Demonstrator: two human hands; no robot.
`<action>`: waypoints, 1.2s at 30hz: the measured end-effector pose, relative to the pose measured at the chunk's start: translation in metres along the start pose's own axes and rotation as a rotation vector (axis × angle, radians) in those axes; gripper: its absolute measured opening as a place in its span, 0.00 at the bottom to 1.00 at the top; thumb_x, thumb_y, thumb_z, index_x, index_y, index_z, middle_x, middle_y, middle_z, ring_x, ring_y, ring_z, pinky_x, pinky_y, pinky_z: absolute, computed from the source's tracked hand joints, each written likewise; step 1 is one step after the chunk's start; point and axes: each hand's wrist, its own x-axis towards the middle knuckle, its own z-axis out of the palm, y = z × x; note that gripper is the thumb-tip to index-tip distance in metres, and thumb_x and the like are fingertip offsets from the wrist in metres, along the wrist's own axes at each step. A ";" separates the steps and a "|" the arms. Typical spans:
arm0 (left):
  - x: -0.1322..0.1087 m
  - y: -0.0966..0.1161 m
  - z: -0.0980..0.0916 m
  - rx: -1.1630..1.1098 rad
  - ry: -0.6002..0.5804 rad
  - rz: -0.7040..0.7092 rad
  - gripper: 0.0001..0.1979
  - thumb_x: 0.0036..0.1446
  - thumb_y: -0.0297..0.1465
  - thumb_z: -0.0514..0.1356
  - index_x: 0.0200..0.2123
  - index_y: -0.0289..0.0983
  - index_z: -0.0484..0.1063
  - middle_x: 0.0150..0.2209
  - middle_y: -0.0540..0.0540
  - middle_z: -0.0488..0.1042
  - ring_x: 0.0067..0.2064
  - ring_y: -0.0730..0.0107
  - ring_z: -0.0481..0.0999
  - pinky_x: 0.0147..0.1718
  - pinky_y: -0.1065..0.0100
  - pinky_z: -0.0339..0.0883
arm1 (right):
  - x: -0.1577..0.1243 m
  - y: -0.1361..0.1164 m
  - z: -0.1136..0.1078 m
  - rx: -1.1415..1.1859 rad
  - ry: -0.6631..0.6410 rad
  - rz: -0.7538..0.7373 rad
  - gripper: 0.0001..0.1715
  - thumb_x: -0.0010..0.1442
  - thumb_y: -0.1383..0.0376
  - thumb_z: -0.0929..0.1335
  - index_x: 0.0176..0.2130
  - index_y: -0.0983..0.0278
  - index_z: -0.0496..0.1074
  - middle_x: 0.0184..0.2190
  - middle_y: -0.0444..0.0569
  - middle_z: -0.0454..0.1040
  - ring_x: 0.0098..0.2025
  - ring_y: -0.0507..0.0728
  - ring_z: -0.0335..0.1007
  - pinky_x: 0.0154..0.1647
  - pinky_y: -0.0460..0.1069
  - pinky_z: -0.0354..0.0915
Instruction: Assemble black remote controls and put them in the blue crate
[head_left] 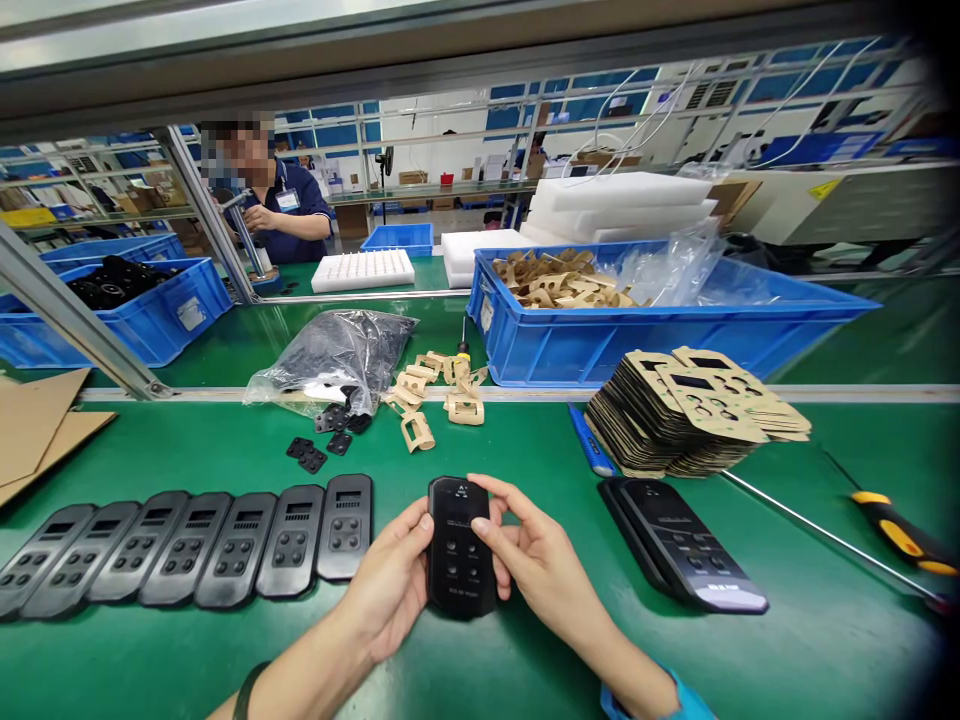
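Note:
Both hands hold one black remote-control-like device [460,550] upright above the green table, its face with four round buttons and small white print toward me. My left hand [397,572] closes on its left edge, thumb at the side. My right hand [534,548] grips the right edge, with the thumb resting on the front. To the left lies a row of several similar black housings [235,548] with a window slot and four buttons. Right of my hands, black printed panels [684,545] lie stacked. Small black button pads [307,454] are scattered behind the row.
Beyond my hands lie a clear plastic bag [341,350] and curled tan paper pieces [417,430]. A blue bin [570,345] stands behind. At right are stacked adhesive sheets [637,430], a blue cutter [591,442] and a screwdriver [900,530]. A co-worker [300,215] works across the bench.

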 end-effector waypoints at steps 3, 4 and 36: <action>-0.001 -0.001 0.000 0.011 -0.024 0.013 0.20 0.57 0.35 0.62 0.52 0.35 0.70 0.43 0.41 0.78 0.46 0.61 0.75 0.48 0.62 0.63 | 0.000 0.001 0.000 -0.020 0.022 -0.002 0.26 0.56 0.54 0.70 0.52 0.59 0.67 0.27 0.37 0.58 0.14 0.45 0.60 0.12 0.42 0.63; -0.001 -0.002 0.000 0.021 -0.026 0.016 0.21 0.57 0.35 0.63 0.52 0.35 0.70 0.44 0.41 0.77 0.46 0.61 0.75 0.48 0.62 0.63 | 0.000 0.002 0.000 -0.024 0.028 0.000 0.26 0.55 0.54 0.70 0.52 0.59 0.68 0.27 0.37 0.58 0.14 0.45 0.60 0.11 0.43 0.63; -0.002 0.005 0.004 -0.039 -0.056 -0.069 0.17 0.60 0.31 0.58 0.52 0.32 0.70 0.43 0.36 0.78 0.38 0.63 0.77 0.40 0.61 0.69 | 0.004 0.006 -0.006 0.234 0.028 0.063 0.24 0.57 0.56 0.71 0.52 0.60 0.70 0.21 0.35 0.61 0.13 0.43 0.57 0.14 0.41 0.60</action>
